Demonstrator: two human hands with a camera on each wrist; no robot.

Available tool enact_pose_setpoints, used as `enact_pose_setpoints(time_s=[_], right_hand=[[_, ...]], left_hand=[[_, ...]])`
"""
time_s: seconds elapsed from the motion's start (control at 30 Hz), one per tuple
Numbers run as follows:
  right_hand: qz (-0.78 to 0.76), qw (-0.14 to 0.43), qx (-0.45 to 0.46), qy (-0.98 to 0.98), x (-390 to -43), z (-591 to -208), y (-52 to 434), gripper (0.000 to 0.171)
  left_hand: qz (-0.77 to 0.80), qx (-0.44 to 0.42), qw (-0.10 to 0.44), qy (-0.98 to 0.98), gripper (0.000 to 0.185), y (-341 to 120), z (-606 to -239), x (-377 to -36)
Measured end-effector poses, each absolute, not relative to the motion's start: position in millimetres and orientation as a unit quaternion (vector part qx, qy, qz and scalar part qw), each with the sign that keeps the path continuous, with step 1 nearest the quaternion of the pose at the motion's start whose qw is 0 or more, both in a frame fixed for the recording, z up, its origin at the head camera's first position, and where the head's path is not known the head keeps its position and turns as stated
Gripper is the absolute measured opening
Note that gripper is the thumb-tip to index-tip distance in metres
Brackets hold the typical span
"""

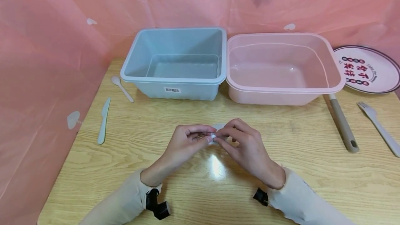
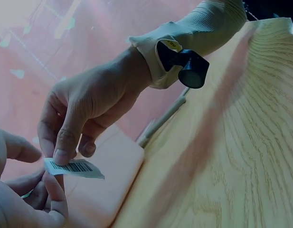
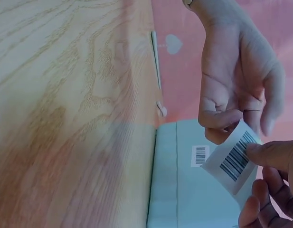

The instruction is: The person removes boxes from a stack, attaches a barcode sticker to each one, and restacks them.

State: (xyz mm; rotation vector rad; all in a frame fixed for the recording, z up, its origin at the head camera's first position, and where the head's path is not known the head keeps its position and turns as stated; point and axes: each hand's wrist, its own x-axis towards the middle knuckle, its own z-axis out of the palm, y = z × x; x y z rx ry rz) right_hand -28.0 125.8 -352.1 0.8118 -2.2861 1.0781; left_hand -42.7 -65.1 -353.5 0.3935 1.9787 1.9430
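A small white barcode label [image 3: 227,164] is between my two hands, raised in front of the bins. My right hand [image 1: 247,143] pinches it between thumb and fingers, the thumb lying on the printed side in the right wrist view. My left hand [image 1: 185,143] pinches at the label's edge with its fingertips. In the left wrist view the label [image 2: 84,168] sticks out flat beneath the right thumb, and part of the left hand [image 2: 23,194] shows at the lower left. Fingers partly cover the label in the head view.
Behind the hands stand a blue bin [image 1: 178,80] with its own barcode sticker and a pink bin [image 1: 287,90]. At left lie a spoon [image 1: 122,88] and a knife [image 1: 104,121]. At right are a grey-handled utensil [image 1: 342,124], a fork [image 1: 379,126] and a plate [image 1: 381,75].
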Motion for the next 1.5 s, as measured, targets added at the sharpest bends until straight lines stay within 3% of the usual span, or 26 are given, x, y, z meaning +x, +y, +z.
enact_pose_setpoints(time_s=[0.4, 0.53, 0.7, 1.5], right_hand=[[0.426, 0.238, 0.354, -0.797, -29, -359, 127, 0.026], [0.425, 0.225, 0.357, -0.801, -28, -360, 128, 0.004], [0.422, 0.208, 0.355, -0.808, -26, -363, 130, 0.029], [0.409, 0.192, 0.379, -0.808, -14, -372, 136, 0.025]], left_hand=[[0.719, 0.086, 0.175, 0.667, 0.016, -64, -358, -42], [0.714, 0.085, 0.181, 0.671, 0.016, -64, -357, -42], [0.702, 0.082, 0.186, 0.682, 0.017, -65, -359, -43], [0.724, 0.024, 0.161, 0.670, 0.017, -70, -361, -46]])
